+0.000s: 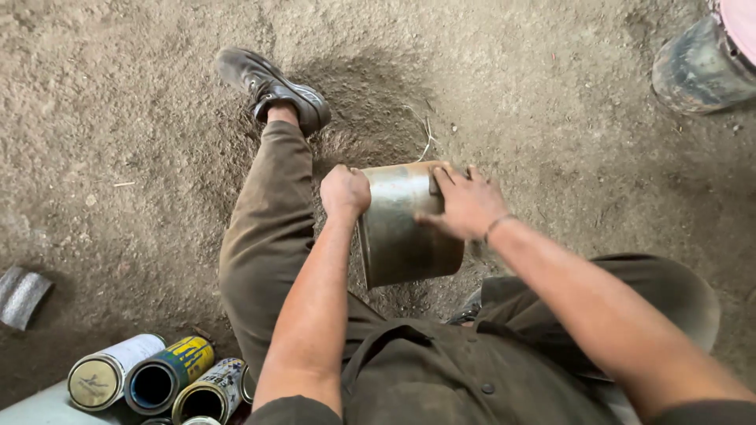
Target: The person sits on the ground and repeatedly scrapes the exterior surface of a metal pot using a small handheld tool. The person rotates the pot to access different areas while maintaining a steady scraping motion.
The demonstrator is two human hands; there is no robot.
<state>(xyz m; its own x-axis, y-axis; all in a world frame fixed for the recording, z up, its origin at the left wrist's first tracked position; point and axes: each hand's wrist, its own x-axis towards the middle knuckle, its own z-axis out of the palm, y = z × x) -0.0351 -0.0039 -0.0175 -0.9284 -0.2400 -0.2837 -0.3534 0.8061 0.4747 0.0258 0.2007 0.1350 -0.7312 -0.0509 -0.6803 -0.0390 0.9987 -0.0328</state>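
We sit on the dirt floor (142, 118) with one leg out, and between our knees our closed left hand (344, 191) grips the rim of a tin sheet (405, 228) while our right hand (466, 203) presses flat on top, keeping it curled up.

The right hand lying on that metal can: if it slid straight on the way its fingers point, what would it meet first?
The right hand points left across the metal can. Going straight on, it would probably meet the left hand first, which grips the can's far edge. Depth is hard to judge from one view.
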